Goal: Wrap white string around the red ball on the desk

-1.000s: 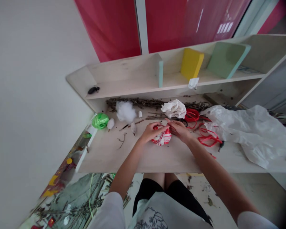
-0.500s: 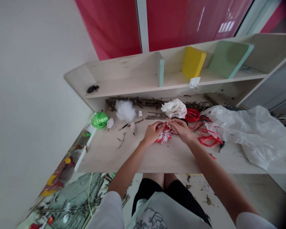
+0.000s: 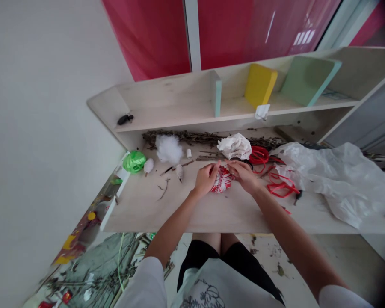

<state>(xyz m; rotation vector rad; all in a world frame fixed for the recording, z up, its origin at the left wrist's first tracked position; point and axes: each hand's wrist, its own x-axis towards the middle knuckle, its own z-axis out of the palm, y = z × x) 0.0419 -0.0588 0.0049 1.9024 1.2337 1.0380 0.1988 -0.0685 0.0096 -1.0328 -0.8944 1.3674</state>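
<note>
A red-and-white ribbon bundle (image 3: 223,180) is gripped narrowly between the left hand (image 3: 206,179) and the right hand (image 3: 243,175), pinched from both sides by the fingers, and is held just below the crumpled white paper (image 3: 234,146).

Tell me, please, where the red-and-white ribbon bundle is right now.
In the head view, the red-and-white ribbon bundle is held between the left hand and the right hand, over the wooden desk, just below a crumpled white wad.

Crumpled red-and-white striped ribbon bundle (image 3: 222,180), tightly gathered
</note>
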